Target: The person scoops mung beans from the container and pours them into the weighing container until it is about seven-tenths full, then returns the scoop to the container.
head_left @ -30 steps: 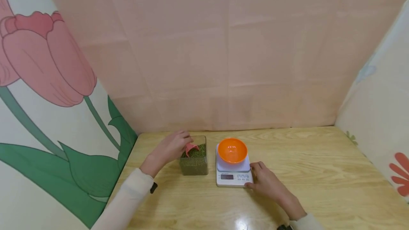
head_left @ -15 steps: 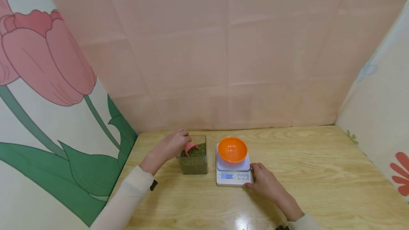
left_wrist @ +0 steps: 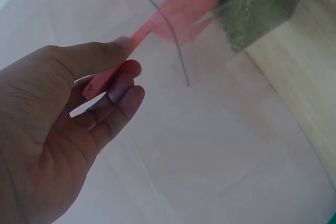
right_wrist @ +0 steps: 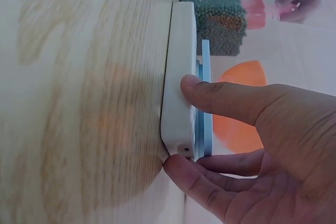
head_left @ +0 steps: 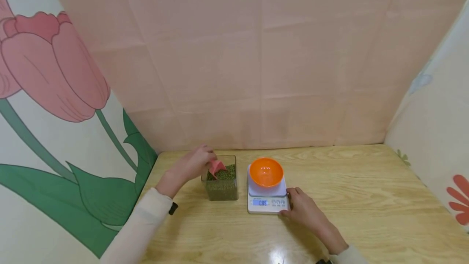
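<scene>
My left hand pinches the handle of a pink scoop between thumb and fingers. The scoop's bowl is inside a clear square container, low over the small green beans that fill much of it. To the right of the container lies a white kitchen scale, its display lit with digits. On its weighing plate sits an orange bowl with no beans visible inside. My right hand holds the scale's near right corner, thumb on the front side and fingers against the right side.
The wooden table carries the container and scale near its back edge. Behind it hangs a creased pinkish cloth. A panel with a painted tulip stands at the left, and a pale panel at the right.
The scale's display has gone from dark to lit, with its digits changing. My left hand has drawn slightly up and left with the scoop. My right hand has hardly moved.
</scene>
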